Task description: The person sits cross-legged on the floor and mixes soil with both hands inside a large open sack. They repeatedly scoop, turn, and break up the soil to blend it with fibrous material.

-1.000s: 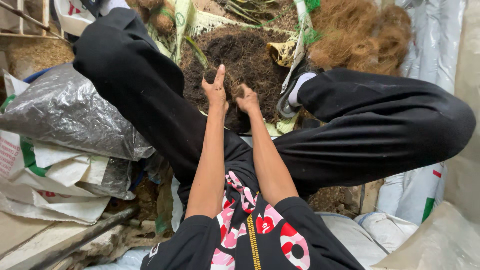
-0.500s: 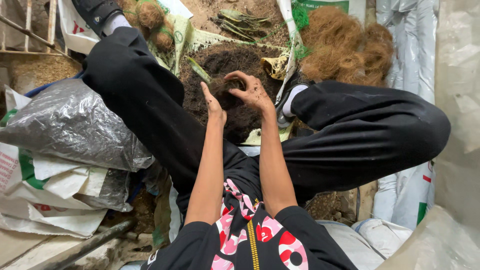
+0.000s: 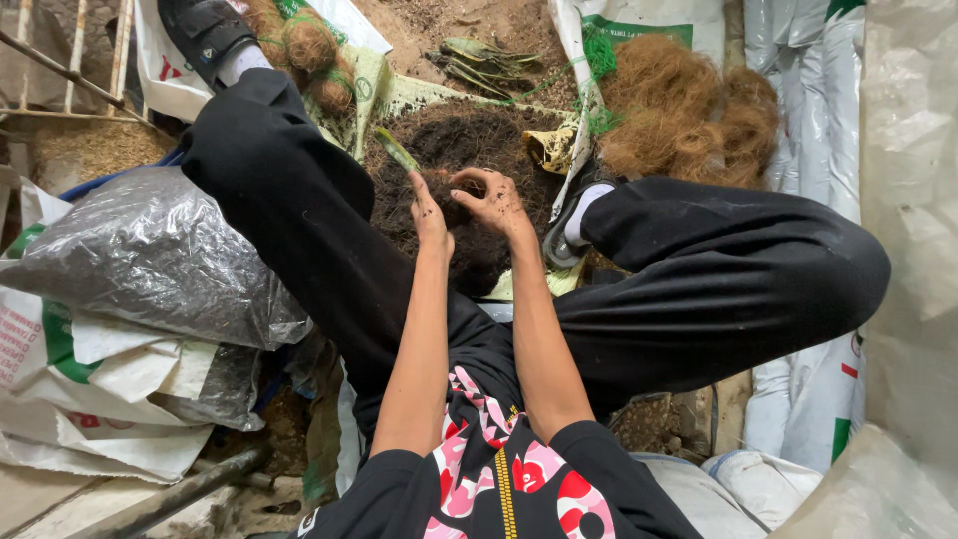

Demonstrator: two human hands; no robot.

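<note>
Both hands were out over the dark heap of soil [image 3: 469, 150] that lay on a spread sack between our legs: our left hand [image 3: 429, 212] stood edge-on with the fingers straight and apart, gripping nothing, its fingertips just below a green leaf strip [image 3: 396, 149] that rested on the near-left rim of the heap; our right hand [image 3: 492, 198] was cupped, the fingers curled loosely inward, and we could not tell whether it held a pinch of soil or was empty. Soil clung to both hands. To our eye, the working of the heap would go best with the hands kept low and close together over its middle, so that crumbs dropped back onto the sack rather than over its edges onto our trouser legs [image 3: 299, 220]. Loose leaves looked worth lifting out with the fingertips, not raking through. A pile of brown coconut fibre [image 3: 689, 115] lay beyond the right knee, well apart from the hands, and a crumpled silvery plastic bag [image 3: 150, 260] sat beside the left leg, where a wide sweep might have caught it.
</note>
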